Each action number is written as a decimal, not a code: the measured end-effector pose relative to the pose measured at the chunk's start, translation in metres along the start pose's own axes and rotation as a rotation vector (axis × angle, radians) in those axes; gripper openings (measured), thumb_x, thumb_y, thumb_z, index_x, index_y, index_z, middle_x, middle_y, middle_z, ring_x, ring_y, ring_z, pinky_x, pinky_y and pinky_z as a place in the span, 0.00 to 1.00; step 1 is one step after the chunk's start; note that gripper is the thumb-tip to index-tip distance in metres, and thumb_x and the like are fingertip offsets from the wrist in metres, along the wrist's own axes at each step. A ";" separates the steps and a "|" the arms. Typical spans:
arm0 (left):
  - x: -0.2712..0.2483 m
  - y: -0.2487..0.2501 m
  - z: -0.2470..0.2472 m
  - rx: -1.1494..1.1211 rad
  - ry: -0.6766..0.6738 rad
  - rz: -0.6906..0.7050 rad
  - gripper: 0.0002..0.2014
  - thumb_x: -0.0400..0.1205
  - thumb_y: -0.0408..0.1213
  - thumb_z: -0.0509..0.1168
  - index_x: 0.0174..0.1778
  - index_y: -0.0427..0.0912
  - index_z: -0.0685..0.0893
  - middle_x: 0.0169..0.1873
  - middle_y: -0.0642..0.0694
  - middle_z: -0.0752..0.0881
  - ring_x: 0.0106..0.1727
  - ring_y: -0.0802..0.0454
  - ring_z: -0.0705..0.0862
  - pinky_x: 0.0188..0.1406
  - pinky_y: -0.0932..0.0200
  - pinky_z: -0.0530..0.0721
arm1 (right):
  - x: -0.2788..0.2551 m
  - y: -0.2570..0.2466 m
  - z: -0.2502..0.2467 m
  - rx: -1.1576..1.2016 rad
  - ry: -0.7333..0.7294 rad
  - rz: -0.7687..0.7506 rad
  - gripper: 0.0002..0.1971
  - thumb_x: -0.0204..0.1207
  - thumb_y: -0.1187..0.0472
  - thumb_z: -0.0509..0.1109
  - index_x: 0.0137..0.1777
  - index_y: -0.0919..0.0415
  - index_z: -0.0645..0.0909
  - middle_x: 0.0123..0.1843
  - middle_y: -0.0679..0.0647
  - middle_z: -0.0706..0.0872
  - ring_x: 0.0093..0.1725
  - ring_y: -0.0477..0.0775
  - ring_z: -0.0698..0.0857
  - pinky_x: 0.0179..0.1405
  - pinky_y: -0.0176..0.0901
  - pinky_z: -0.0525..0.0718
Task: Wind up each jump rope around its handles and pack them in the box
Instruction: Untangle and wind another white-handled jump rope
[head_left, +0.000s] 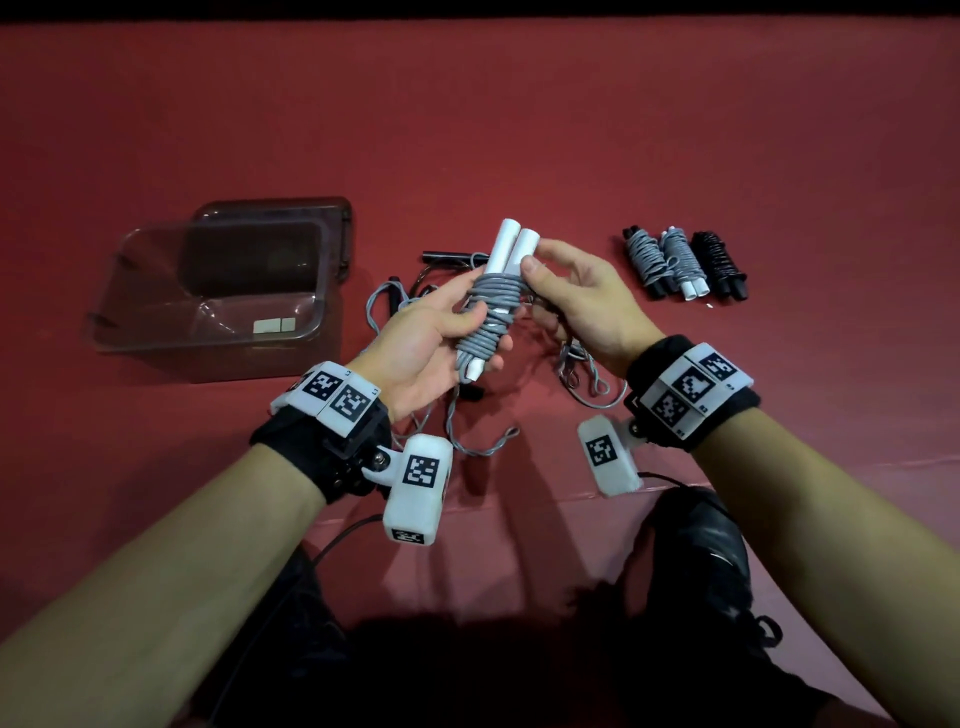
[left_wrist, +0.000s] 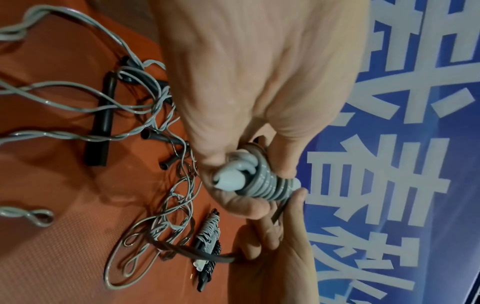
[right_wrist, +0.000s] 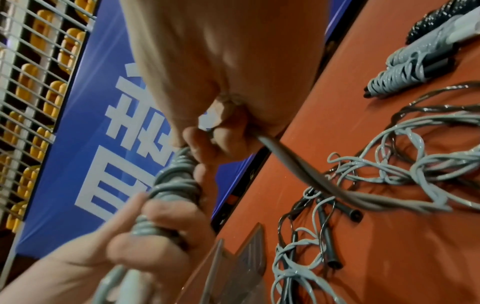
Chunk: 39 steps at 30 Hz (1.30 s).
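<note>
My left hand (head_left: 457, 338) grips a white-handled jump rope (head_left: 493, 306) with grey cord coiled round both handles, held above the red table. My right hand (head_left: 556, 291) touches the top of the coil with thumb and forefinger. Its lower fingers curl round the loose grey cord (right_wrist: 298, 170), which trails down to the table. The left wrist view shows the coil (left_wrist: 267, 185) end on in my left hand (left_wrist: 233, 197), with my right hand (left_wrist: 283, 246) below it. A clear plastic box (head_left: 135, 332) stands open at the left, holding no ropes.
Three wound ropes (head_left: 685, 265) lie side by side at the right. Loose grey cords and black handles (head_left: 447, 257) sprawl in a tangle (head_left: 576, 374) under my hands. The box's lid (head_left: 337, 228) lies behind the box. The table's near edge is close to my body.
</note>
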<state>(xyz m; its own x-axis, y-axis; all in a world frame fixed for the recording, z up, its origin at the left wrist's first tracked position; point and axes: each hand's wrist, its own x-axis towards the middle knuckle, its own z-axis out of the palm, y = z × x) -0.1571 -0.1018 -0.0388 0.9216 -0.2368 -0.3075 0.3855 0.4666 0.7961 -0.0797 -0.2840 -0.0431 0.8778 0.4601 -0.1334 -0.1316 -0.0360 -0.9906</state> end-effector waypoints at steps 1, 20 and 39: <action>0.000 0.002 -0.001 -0.028 0.001 -0.005 0.24 0.90 0.27 0.54 0.83 0.44 0.73 0.60 0.34 0.82 0.43 0.43 0.84 0.39 0.52 0.84 | 0.000 -0.001 -0.002 0.007 -0.043 -0.006 0.14 0.84 0.54 0.71 0.68 0.55 0.84 0.37 0.55 0.84 0.27 0.46 0.74 0.23 0.40 0.67; -0.003 0.020 -0.005 0.309 0.161 -0.044 0.34 0.72 0.44 0.68 0.75 0.43 0.70 0.48 0.36 0.88 0.40 0.37 0.89 0.32 0.50 0.88 | -0.006 0.005 0.007 0.108 -0.096 0.113 0.29 0.62 0.38 0.85 0.59 0.54 0.91 0.48 0.65 0.82 0.36 0.52 0.78 0.33 0.47 0.64; 0.007 0.017 -0.001 0.366 0.424 0.221 0.10 0.84 0.39 0.66 0.61 0.42 0.84 0.51 0.35 0.90 0.43 0.42 0.91 0.44 0.48 0.90 | -0.006 -0.010 0.020 -0.142 0.060 -0.126 0.11 0.82 0.66 0.74 0.63 0.62 0.89 0.47 0.57 0.92 0.38 0.41 0.83 0.43 0.34 0.84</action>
<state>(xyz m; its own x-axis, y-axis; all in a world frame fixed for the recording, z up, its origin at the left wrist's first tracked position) -0.1439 -0.0949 -0.0281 0.9448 0.2284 -0.2350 0.2112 0.1240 0.9696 -0.0928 -0.2689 -0.0319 0.9095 0.4156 -0.0058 0.0431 -0.1081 -0.9932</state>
